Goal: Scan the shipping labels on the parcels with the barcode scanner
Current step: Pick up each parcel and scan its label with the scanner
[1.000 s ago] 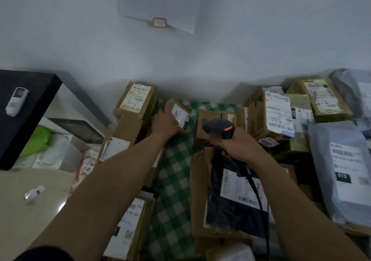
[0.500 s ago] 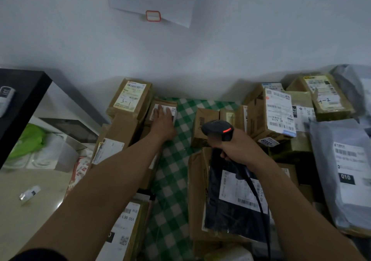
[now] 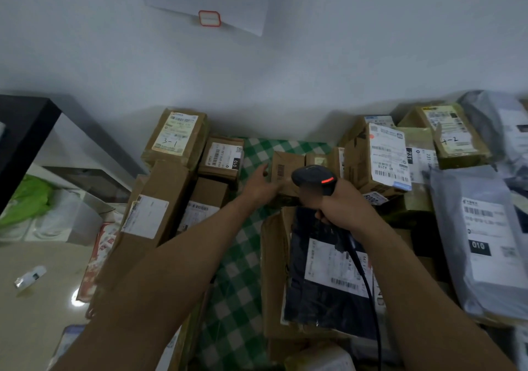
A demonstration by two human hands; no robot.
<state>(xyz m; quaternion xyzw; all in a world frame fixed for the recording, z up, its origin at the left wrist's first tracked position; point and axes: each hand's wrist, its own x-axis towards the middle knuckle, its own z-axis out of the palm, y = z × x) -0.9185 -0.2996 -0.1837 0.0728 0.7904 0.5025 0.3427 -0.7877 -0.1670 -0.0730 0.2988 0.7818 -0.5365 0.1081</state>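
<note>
My right hand [image 3: 344, 205] grips a black corded barcode scanner [image 3: 313, 180] whose red light glows; its head points away toward the wall. My left hand [image 3: 258, 183] reaches out with relaxed fingers and touches the left side of a small brown box [image 3: 285, 170] on the green checked cloth [image 3: 237, 285]. Just left of that hand lies a small labelled box marked 010 [image 3: 221, 158], free of my hand. A black mailer bag with a white label [image 3: 328, 270] lies under my right forearm.
Cardboard parcels crowd both sides: a box marked 3-1 [image 3: 175, 135], a long carton [image 3: 154, 213], a tall labelled box [image 3: 385, 159], a box marked +-2 [image 3: 448, 133] and grey mailer bags [image 3: 485, 242]. A black shelf [image 3: 25, 130] stands at the left.
My left hand let go of the small 010 box, now lying flat at the left, and moved right to the small brown box. The scanner hand stayed almost still.
</note>
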